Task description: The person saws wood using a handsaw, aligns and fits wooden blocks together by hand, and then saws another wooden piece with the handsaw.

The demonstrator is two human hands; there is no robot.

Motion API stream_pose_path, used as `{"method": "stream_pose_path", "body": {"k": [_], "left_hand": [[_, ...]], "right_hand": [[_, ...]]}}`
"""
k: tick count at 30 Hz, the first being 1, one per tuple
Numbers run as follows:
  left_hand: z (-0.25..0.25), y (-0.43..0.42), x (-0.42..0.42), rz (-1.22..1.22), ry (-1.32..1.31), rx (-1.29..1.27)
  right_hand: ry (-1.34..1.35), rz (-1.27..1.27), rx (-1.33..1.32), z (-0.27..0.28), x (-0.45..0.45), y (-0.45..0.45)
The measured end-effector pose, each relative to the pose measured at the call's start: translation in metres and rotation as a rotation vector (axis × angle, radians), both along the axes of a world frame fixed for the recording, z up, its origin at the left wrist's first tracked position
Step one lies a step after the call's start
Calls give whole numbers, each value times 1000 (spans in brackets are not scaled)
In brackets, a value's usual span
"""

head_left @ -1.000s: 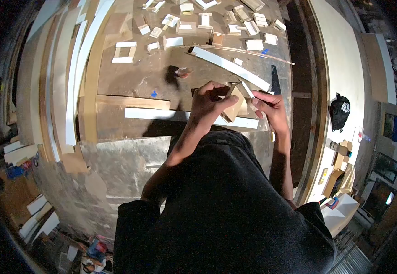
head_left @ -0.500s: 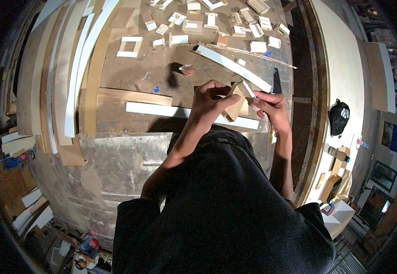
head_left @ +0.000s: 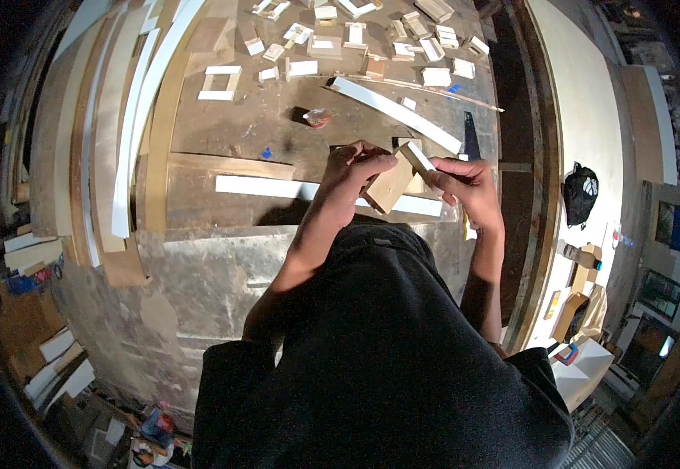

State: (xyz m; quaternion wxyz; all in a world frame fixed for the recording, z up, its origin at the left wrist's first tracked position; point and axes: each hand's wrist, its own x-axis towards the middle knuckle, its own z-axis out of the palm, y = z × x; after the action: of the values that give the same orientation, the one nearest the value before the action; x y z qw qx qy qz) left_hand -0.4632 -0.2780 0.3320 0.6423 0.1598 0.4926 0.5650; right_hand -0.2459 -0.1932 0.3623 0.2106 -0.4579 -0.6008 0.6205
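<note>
My left hand (head_left: 349, 178) is closed on the left side of a small flat wooden piece (head_left: 389, 184), its broad tan face turned up towards me. My right hand (head_left: 469, 187) pinches the lower end of a short white-faced wooden strip (head_left: 417, 158). That strip lies along the upper right edge of the wooden piece; whether the two are joined I cannot tell. Beneath my hands, a long white strip (head_left: 266, 187) rests near the front edge of the worktable (head_left: 223, 160). Beyond it, another long white board (head_left: 399, 115) lies at a slant.
Several small wooden frames (head_left: 220, 83) and blocks are spread over the far part of the table. A hand saw (head_left: 471, 137) lies by the right edge, and a small round container (head_left: 316, 118) stands mid-table. Long boards (head_left: 113, 125) are stacked at left. A black cap (head_left: 581, 194) rests on the right-hand surface.
The wooden piece has turned so more of its broad face shows. The short strip's white face is more visible, along the piece's edge. Both hands keep their hold.
</note>
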Motion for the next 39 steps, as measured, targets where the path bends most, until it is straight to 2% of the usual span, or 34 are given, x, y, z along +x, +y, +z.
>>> {"method": "stream_pose_path", "body": {"k": [11, 14, 19, 23, 28, 31, 33, 39], "left_hand": [[5, -16, 1, -73, 20, 19], [16, -17, 3, -20, 76, 27], [21, -23, -3, -150, 173, 33], [20, -25, -1, -165, 284, 50], [5, -27, 1, -44, 62, -79], [-8, -27, 1, 1, -81, -138], [-21, -27, 2, 23, -113, -144], [-44, -29, 8, 73, -133, -202]], "right_hand": [[-23, 78, 20, 7, 2, -17], [-21, 92, 29, 18, -4, -24], [-75, 129, 20, 25, -7, -36], [-82, 139, 45, 29, -10, -44], [-42, 97, 130, 15, -10, -50], [-173, 25, 140, 15, -12, -52], [-46, -65, 85, 10, -11, -53], [-126, -82, 132, -7, -10, -55]]}}
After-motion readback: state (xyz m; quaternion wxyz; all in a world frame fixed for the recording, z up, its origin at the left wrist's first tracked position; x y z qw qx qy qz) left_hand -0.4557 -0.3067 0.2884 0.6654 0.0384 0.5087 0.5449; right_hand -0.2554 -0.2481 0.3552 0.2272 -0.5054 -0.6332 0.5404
